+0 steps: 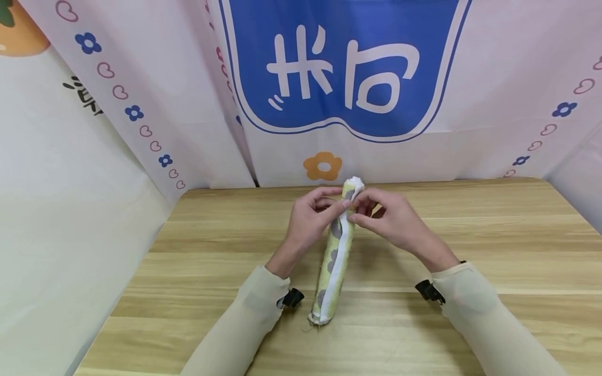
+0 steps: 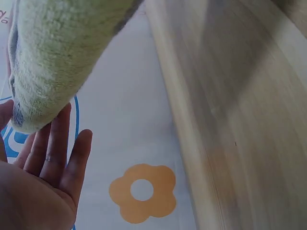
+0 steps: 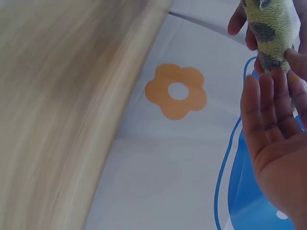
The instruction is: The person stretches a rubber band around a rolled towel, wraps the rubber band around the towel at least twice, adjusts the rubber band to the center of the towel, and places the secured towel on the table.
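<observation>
A rolled-up towel (image 1: 335,261), fuzzy yellow with grey spots, slants away from me in the middle of the head view. Its white edge (image 1: 342,237) runs down the length of the roll, and loose threads hang at the near end. My left hand (image 1: 308,216) holds the far part from the left, thumb on the front and fingers behind. From the right, my right hand (image 1: 395,216) pinches the roll by its white edge, just below the far tip. In the right wrist view, my right fingers (image 3: 268,108) lie against the spotted cloth.
The wooden table (image 1: 211,292) runs back to a printed cloth backdrop (image 1: 494,78) with a blue panel and an orange flower (image 1: 323,166). A white side cloth (image 1: 56,209) hangs at the left. Black clips (image 1: 430,291) sit at both sleeve cuffs.
</observation>
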Available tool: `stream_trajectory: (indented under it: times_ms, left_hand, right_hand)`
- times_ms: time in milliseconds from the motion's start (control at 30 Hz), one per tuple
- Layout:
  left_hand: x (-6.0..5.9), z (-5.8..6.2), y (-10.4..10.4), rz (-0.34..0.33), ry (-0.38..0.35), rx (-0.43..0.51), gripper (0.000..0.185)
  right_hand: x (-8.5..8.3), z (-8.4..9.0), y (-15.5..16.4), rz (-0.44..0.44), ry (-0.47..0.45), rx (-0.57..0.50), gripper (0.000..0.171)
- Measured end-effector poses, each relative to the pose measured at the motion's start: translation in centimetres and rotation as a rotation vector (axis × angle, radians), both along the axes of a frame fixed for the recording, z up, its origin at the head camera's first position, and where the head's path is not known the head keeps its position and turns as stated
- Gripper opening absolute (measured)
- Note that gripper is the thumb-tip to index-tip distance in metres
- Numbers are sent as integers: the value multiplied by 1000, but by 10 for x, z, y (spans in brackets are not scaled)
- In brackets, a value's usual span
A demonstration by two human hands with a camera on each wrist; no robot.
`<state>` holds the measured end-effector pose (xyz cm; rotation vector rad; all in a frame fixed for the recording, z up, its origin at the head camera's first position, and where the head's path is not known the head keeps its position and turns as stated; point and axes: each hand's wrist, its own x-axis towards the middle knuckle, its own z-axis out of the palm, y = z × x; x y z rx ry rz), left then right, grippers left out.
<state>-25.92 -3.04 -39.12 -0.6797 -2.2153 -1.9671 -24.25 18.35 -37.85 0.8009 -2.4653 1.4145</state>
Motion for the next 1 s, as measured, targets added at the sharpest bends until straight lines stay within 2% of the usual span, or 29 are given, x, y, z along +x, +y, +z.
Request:
stream_trajectory:
  times_ms: [200, 467, 667, 867, 1000]
  left_hand:
    - [1, 0, -2, 48, -39, -62, 31]
    - [-2, -2, -3, 43, -66, -104, 27]
    - [-3, 0, -5, 36, -76, -93, 25]
    - [-2, -1, -5, 96, -77, -60, 24]
    - [-1, -1, -3, 137, -82, -36, 23]
  right_hand:
    - [1, -5, -7, 22, -13, -9, 13]
    - [2, -9, -10, 12, -28, -8, 11]
    - [2, -9, -11, 17, -47, -13, 10]
    - [2, -12, -14, 49, -58, -33, 10]
    - [2, -15, -16, 63, -25, -39, 10]
